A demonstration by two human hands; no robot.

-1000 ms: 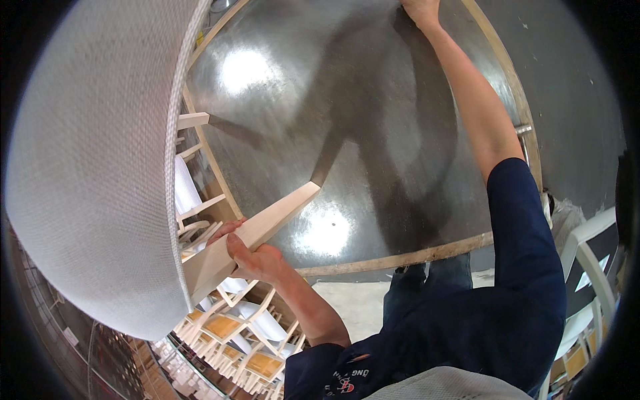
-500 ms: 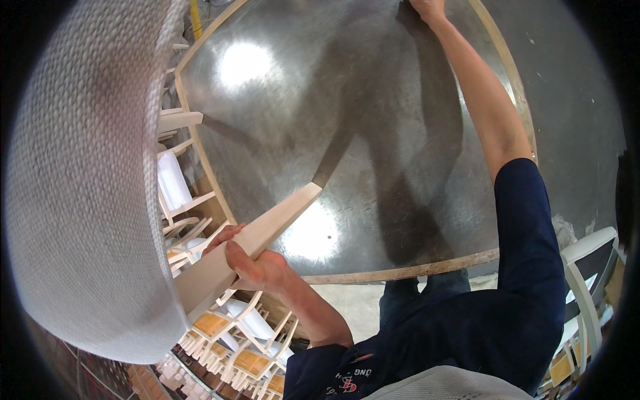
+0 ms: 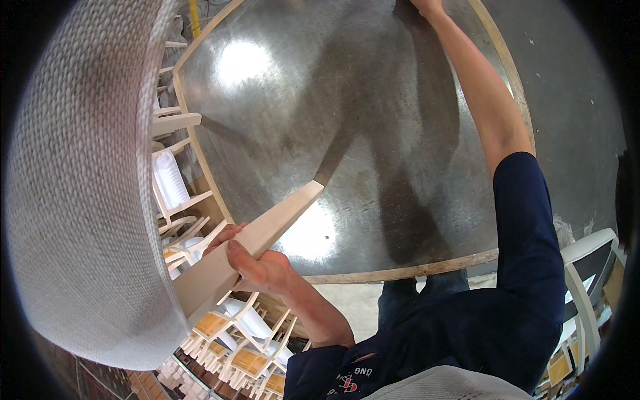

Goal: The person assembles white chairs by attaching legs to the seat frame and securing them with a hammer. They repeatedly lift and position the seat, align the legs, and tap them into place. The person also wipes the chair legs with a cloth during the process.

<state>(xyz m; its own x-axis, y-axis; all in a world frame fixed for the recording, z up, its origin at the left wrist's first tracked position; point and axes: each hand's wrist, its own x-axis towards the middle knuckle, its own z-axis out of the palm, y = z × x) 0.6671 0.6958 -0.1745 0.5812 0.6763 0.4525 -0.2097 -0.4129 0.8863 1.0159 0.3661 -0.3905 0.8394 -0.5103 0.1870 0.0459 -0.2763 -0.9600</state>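
Observation:
A large piece of furniture padded in light grey woven fabric (image 3: 87, 200) fills the left side, its edge finished with a corded seam. From under it runs a pale, tapered wooden leg (image 3: 280, 217), whose tip meets the grey tabletop (image 3: 293, 127). My left hand (image 3: 257, 267) is wrapped round this leg, thumb on the near side and fingers curling behind. A second wooden leg (image 3: 177, 123) shows farther back, beside the table's left edge. At the far top, my right hand (image 3: 429, 7) is cut off by the picture's edge, so its fingers are hidden.
Light wood strips (image 3: 400, 272) edge the smooth table. Several unfinished chairs (image 3: 250, 360) with pale frames crowd the floor at left and below. Another chair frame (image 3: 587, 293) stands close by my right side. Grey floor (image 3: 567, 100) lies beyond the table's right edge.
Very little differs. The padded piece and the chairs at left appear slightly farther left, while my left hand keeps the same hold on the leg and my right arm stays stretched forward.

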